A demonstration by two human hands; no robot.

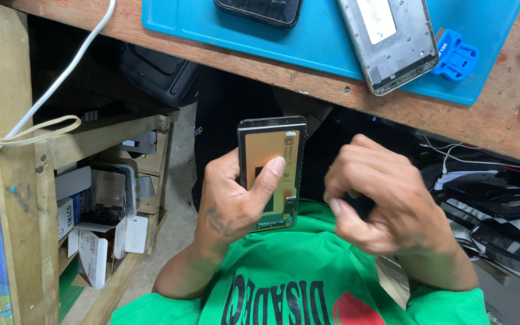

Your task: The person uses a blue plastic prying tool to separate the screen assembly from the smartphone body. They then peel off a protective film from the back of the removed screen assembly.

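The phone screen part (270, 174) is already out of its body and is held up in front of the person's chest, below the front edge of the desk (308, 84), with its inner, copper-coloured side facing the camera. The open metal phone frame (389, 42) lies apart from it on the blue mat (212, 27), close to the front edge of the desk, next to a small blue plastic tool (455, 57), and a second, dark phone (260, 11) lies further back on the same mat. So I judge the opening step as done, while the part and the frame are not yet joined — how much work is left on the part itself I cannot tell. The left hand (230, 204) grips the screen part from the side, fingers closed around its edge and the thumb (269, 174) pressed flat on the back. The right hand (386, 201) is just beside the part, curled almost to a fist; whether its fingers pinch something small is not visible.
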